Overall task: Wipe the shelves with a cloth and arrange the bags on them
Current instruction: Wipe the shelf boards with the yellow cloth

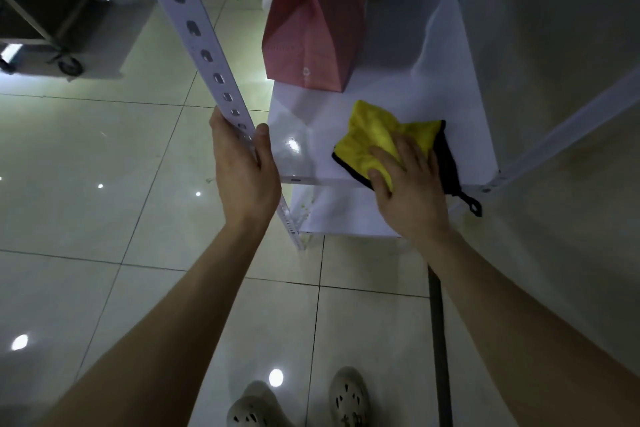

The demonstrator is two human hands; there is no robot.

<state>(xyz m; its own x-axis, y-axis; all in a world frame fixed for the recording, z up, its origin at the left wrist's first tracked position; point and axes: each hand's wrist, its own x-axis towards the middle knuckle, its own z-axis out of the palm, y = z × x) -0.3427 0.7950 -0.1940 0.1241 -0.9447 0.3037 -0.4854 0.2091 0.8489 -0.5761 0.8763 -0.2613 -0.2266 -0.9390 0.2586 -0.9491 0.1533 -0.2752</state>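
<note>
Yellow cloth (374,135) under flat right hand (412,198) on white shelf (304,149), left hand (242,177) gripping post (207,55), glossy tiled floor (104,218)

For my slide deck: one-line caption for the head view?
Right hand presses yellow cloth on white shelf; left hand grips the upright.

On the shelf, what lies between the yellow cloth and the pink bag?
Nothing: in the head view, only bare white shelf separates the yellow cloth from the pink bag.
</note>
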